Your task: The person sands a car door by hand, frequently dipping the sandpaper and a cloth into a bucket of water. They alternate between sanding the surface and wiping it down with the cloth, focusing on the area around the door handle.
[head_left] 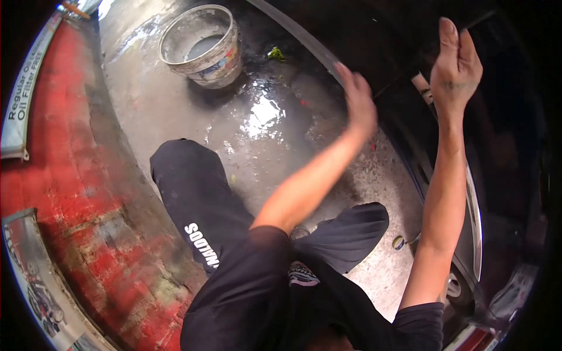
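Observation:
My left hand (360, 105) is blurred by motion beside the dark, glossy car body (404, 35), its fingers stretched toward the upper left. Nothing shows in that hand. Higher up on the right, my right hand (458, 70) overlaps the dark car panel, with thumb and forefinger extended upward. Its other fingers are hidden behind the hand, and no object is visible in it. A short shiny strip, like a door handle (420, 86), lies just left of my right wrist.
A dirty bucket (231, 64) with greyish liquid stands on the wet concrete floor (146, 99). A small yellow-green scrap (276, 54) lies near it. To the left runs a worn red wall (64, 128) with a banner (23, 93). A car wheel (453, 285) shows lower right.

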{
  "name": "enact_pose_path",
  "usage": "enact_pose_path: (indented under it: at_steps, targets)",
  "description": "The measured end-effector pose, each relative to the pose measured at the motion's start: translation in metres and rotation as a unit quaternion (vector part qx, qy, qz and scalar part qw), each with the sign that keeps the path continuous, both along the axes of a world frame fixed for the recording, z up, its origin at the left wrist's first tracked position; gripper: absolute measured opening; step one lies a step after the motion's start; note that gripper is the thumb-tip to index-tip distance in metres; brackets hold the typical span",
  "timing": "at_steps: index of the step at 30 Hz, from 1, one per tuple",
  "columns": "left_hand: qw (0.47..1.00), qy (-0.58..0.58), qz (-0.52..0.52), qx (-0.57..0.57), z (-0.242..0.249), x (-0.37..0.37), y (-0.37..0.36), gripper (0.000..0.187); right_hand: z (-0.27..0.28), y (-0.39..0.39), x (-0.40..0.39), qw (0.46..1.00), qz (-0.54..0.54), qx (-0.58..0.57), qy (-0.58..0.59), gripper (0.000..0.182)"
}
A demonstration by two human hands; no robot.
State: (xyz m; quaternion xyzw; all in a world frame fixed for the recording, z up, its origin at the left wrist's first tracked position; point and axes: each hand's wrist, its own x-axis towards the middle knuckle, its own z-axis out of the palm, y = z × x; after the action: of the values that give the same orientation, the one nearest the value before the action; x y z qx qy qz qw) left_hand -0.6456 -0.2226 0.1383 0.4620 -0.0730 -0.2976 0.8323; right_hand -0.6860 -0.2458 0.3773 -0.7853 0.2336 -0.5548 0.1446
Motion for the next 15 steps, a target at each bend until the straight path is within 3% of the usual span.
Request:
enact_pose_path:
  at_steps: [2,4,5,7,8,9,10,12,13,14,15]
  targets:
    - [0.997,0.007,0.068,-0.026,-0.022,0.067,-0.028,0.06,-0.002,0.003,0.002,1.0,-0.009,-0.03,0.0,0.043]
    - [0.994,0.012,0.11,0.006,-0.003,0.052,-0.022,0.052,0.011,0.016,0.004,0.999,0.017,-0.031,0.017,0.036]
    - [0.986,0.015,0.163,0.033,0.012,0.047,-0.021,0.05,0.015,0.047,0.035,0.993,-0.022,-0.069,-0.094,0.037]
    - [0.992,0.092,-0.012,-0.089,0.038,-0.019,0.02,0.044,0.012,0.023,0.011,0.997,0.0,-0.05,-0.05,0.038]
    - [0.998,0.046,0.036,-0.029,0.013,-0.063,0.007,0.043,0.008,0.014,0.006,0.999,0.028,-0.029,-0.005,0.038]
    - [0.986,-0.104,0.109,0.073,0.036,-0.089,0.018,0.058,0.003,0.013,0.012,0.997,0.043,-0.038,-0.05,0.041]
    - [0.986,-0.103,0.112,0.074,0.036,-0.084,0.018,0.058,0.002,0.008,0.011,0.997,0.047,-0.038,-0.049,0.041]
    - [0.992,-0.119,-0.002,0.033,0.035,-0.068,0.031,0.069,0.004,0.003,0.0,0.996,-0.059,-0.045,0.049,0.043]
    - [0.995,-0.103,-0.002,0.016,0.027,-0.057,0.035,0.068,0.003,0.007,0.004,1.0,-0.012,-0.023,0.005,0.046]
    - [0.963,0.223,-0.141,-0.055,-0.006,-0.029,0.025,0.067,0.006,0.008,0.006,1.0,-0.012,-0.028,0.001,0.046]
    - [0.995,0.081,-0.054,-0.002,-0.05,-0.025,0.0,0.065,0.007,0.008,0.006,0.999,0.004,-0.032,-0.008,0.046]
